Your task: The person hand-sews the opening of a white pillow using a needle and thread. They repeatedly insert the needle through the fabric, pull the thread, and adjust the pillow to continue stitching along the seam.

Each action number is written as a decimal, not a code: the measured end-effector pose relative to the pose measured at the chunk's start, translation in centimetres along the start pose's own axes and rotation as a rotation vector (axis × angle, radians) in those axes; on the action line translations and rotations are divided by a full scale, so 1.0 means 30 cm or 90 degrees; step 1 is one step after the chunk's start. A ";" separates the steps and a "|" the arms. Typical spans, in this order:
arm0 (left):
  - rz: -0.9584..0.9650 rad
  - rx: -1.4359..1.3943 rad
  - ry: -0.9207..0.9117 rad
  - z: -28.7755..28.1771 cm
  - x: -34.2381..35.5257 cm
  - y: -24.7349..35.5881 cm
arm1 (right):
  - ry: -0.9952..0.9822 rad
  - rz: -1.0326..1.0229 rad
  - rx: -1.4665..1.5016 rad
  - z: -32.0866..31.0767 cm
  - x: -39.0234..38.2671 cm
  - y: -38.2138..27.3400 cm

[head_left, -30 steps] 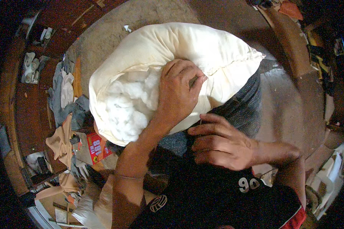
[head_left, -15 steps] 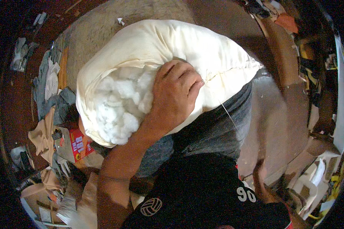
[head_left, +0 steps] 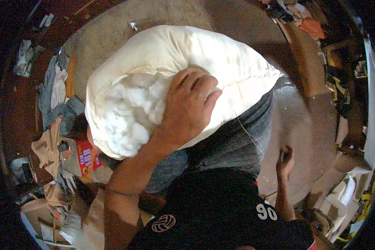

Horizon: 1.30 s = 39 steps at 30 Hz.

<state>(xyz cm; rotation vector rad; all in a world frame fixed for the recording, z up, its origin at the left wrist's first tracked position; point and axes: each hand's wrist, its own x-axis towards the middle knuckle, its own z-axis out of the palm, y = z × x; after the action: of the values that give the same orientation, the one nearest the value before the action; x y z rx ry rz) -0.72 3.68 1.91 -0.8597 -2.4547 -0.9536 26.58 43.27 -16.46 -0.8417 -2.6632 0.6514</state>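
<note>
A cream fabric pillow (head_left: 212, 52) lies across my lap, its left end gaping around white fibre stuffing (head_left: 129, 112). My left hand (head_left: 191, 102) is closed on the pillow's cloth at the right end of that gap, thumb and fingers pinching the edge. From the seam close to this hand, a thin light thread (head_left: 246, 132) hangs slack over my dark jeans (head_left: 225, 150). Out to the right, apart from the pillow, my right hand (head_left: 285, 158) is held with its fingers curled together. What they hold, if anything, is too small to see.
On the left lie a red printed box (head_left: 87, 157), grey cloth (head_left: 66, 112) and tan scraps (head_left: 48, 141). A small white tuft (head_left: 133, 26) sits on the board beyond the pillow. Cardboard and scraps (head_left: 341, 200) crowd the right side.
My right hand has risen into clear view at the right. The thread, straight before, now curves loosely. The pillow has shifted slightly, and my left hand keeps its hold.
</note>
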 end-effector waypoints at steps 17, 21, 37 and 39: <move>0.017 0.170 -0.047 -0.066 0.031 -0.037 | -0.084 -0.452 0.226 0.053 0.178 -1.055; 0.057 0.146 -0.009 -0.086 0.049 -0.017 | -0.090 -0.439 0.246 0.054 0.159 -1.063; 0.090 0.145 -0.078 -0.094 0.026 -0.044 | -0.252 -0.549 0.155 -0.174 0.137 -1.081; 0.074 0.150 -0.082 -0.096 0.022 -0.040 | -0.255 -0.445 0.156 -0.243 0.163 -1.077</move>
<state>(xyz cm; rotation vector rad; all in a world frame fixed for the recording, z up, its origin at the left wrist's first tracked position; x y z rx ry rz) -1.65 1.22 3.71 -0.9940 -2.5280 -0.5713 10.17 25.04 6.34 0.3247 -2.8442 0.9859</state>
